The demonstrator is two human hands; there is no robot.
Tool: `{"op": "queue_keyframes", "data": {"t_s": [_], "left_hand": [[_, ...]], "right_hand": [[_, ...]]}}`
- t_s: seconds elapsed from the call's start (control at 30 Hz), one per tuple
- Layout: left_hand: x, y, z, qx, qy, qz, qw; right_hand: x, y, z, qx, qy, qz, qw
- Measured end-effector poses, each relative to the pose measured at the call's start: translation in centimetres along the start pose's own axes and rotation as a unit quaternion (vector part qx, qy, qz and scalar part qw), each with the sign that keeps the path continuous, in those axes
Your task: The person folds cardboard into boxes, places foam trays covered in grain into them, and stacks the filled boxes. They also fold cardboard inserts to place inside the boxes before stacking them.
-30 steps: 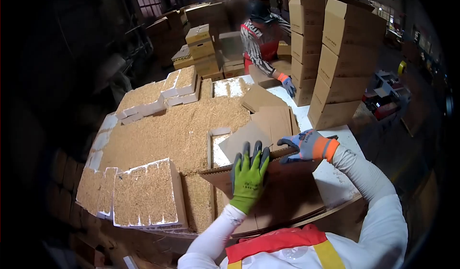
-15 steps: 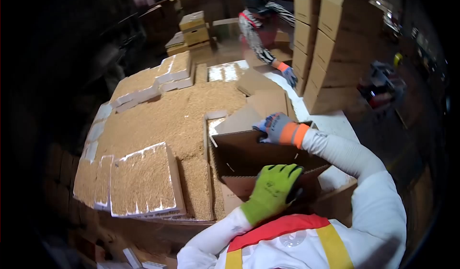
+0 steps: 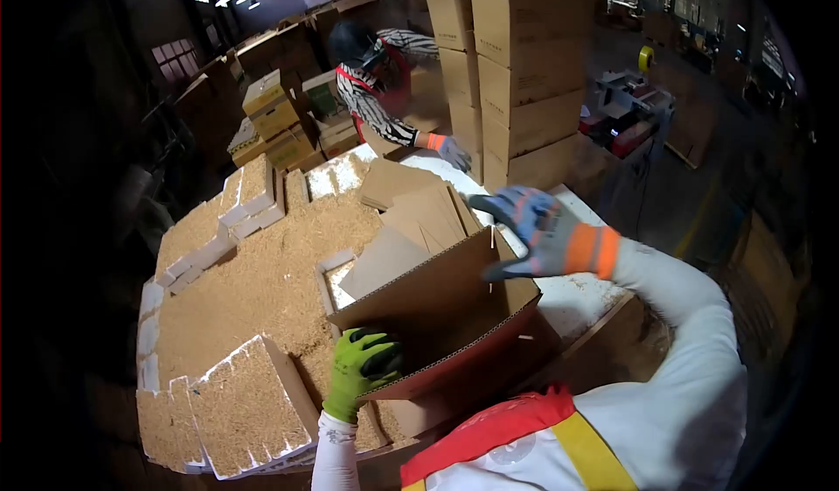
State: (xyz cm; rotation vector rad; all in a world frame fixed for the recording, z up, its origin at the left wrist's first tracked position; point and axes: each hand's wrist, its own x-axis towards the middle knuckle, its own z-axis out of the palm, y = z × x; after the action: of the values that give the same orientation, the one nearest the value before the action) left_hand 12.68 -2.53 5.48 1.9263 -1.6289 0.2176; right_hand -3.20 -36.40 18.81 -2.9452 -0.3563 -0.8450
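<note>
An open-topped cardboard box (image 3: pixel 433 290) stands tilted in front of me, its inside dark. My left hand (image 3: pixel 360 370), in a green glove with dark fingertips, is closed over the box's left end, fingers curled inside the edge. Above the box's right end is my right hand (image 3: pixel 544 233), in a grey-blue glove with an orange cuff. Its thumb and fingers are spread, with nothing between them. Flat cardboard sheets (image 3: pixel 426 220) lie in a loose pile just beyond the box.
Tan shavings (image 3: pixel 271 286) cover much of the table, with white-sided blocks (image 3: pixel 253 404) topped in the same material. Tall carton stacks (image 3: pixel 533 72) stand at the back right. Across the table a co-worker (image 3: pixel 376 111) reaches a gloved hand (image 3: pixel 450 152) towards them. A machine (image 3: pixel 629 111) stands beyond.
The box has turned and its opening shows more widely. My left hand has moved from the near wall to the left end. My right hand has let go of the far edge and lifted.
</note>
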Motion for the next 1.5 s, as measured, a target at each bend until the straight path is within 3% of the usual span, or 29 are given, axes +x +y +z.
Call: {"op": "queue_keyframes", "data": {"t_s": [0.03,0.07,0.13,0.17,0.2,0.23,0.27,0.33,0.37,0.4,0.47,0.6,0.63,0.67,0.7,0.73,0.8,0.87,0.9,0.93,0.97,1.0,1.07,1.13,1.27,1.33,1.4,1.47,1.5], "left_hand": [[0.3,0.9,0.1,-0.005,0.005,-0.025,1.000],[1.3,1.6,0.2,-0.009,0.004,-0.045,0.999],[2.3,1.7,0.4,-0.004,-0.025,-0.073,0.997],[2.7,1.8,0.3,-0.059,-0.016,-0.076,0.995],[2.8,1.6,0.1,-0.109,-0.006,-0.077,0.991],[1.8,0.5,0.6,-0.300,0.028,-0.153,0.941],[1.5,1.4,0.2,-0.591,0.107,-0.319,0.733],[2.5,0.6,-0.9,-0.591,0.118,-0.262,0.754],[0.3,-2.2,1.1,-0.444,0.055,-0.298,0.844],[3.5,1.4,0.6,-0.063,-0.025,-0.163,0.984],[3.5,3.3,2.6,0.078,0.018,-0.119,0.990],[4.1,5.3,1.4,0.164,0.074,-0.102,0.978],[4.5,6.2,1.3,0.202,0.113,-0.094,0.968],[4.4,6.6,1.1,0.241,0.151,-0.087,0.955],[3.2,5.7,1.7,0.246,0.185,-0.086,0.948],[2.6,5.8,1.5,0.258,0.206,-0.106,0.938],[3.0,6.2,2.3,0.189,0.310,-0.239,0.901],[-0.3,2.2,6.2,0.139,0.289,-0.458,0.829],[-1.2,0.9,4.9,-0.237,0.233,-0.531,0.779],[-1.2,1.7,4.3,-0.316,0.235,-0.517,0.760],[-1.1,2.1,3.9,-0.225,0.246,-0.524,0.784],[0.3,4.4,1.3,-0.184,0.158,-0.596,0.765],[-0.5,4.2,2.9,-0.136,0.192,-0.546,0.804],[-0.9,5.8,2.5,-0.202,0.263,-0.454,0.827],[-0.3,10.2,2.6,-0.003,0.322,-0.233,0.917],[-2.4,9.1,4.2,0.022,0.304,-0.182,0.935],[-4.4,9.3,4.2,-0.213,0.335,-0.251,0.883],[-4.8,8.5,1.6,-0.520,0.385,-0.495,0.580],[-6.0,8.6,0.0,-0.550,0.323,-0.486,0.597]], "right_hand": [[-1.8,-0.5,-1.2,0.030,-0.193,0.092,0.977],[-3.0,-2.0,-1.0,0.017,-0.273,0.024,0.961],[-3.8,-4.9,1.6,0.064,-0.310,-0.136,0.939],[-5.2,-5.1,5.2,0.135,-0.284,-0.128,0.941],[-2.2,-4.5,5.3,0.184,-0.389,-0.022,0.902],[-0.9,-2.2,7.1,0.273,-0.392,0.020,0.878],[-0.6,0.0,10.0,0.356,-0.395,0.059,0.845],[-0.7,1.9,13.7,0.366,-0.526,0.164,0.750],[-1.2,1.1,14.7,0.382,-0.380,0.089,0.838],[-0.9,-0.5,12.2,0.409,-0.336,0.058,0.846],[0.0,-1.6,9.5,0.333,-0.192,-0.120,0.915],[6.7,3.4,9.3,0.389,0.196,0.048,0.899],[5.7,4.3,11.6,0.154,0.137,0.079,0.975],[3.9,3.8,13.4,-0.090,0.071,0.103,0.988],[1.7,1.7,13.1,0.065,-0.190,0.187,0.961],[-1.4,0.0,14.0,-0.011,-0.204,0.090,0.975],[-2.6,-0.7,12.5,-0.009,-0.213,0.086,0.973],[-3.4,1.8,13.8,0.145,-0.028,0.121,0.982],[-3.5,2.5,15.1,0.197,0.089,0.191,0.958],[-3.1,3.7,14.5,0.188,0.084,0.255,0.945],[-3.8,5.5,13.3,0.288,-0.166,0.380,0.863],[-4.0,6.8,11.5,0.283,-0.438,0.446,0.728],[-4.6,5.7,7.3,0.323,-0.593,0.372,0.637],[-3.9,2.9,2.4,0.382,-0.526,0.425,0.630],[-7.8,4.0,4.3,0.628,-0.387,0.492,0.463],[-11.7,3.3,8.4,0.688,-0.259,0.492,0.466],[-14.6,-0.1,10.6,0.664,-0.143,0.477,0.558],[-20.5,0.1,14.7,0.468,-0.126,0.355,0.799],[-22.7,0.4,16.2,0.409,-0.150,0.326,0.839]]}}
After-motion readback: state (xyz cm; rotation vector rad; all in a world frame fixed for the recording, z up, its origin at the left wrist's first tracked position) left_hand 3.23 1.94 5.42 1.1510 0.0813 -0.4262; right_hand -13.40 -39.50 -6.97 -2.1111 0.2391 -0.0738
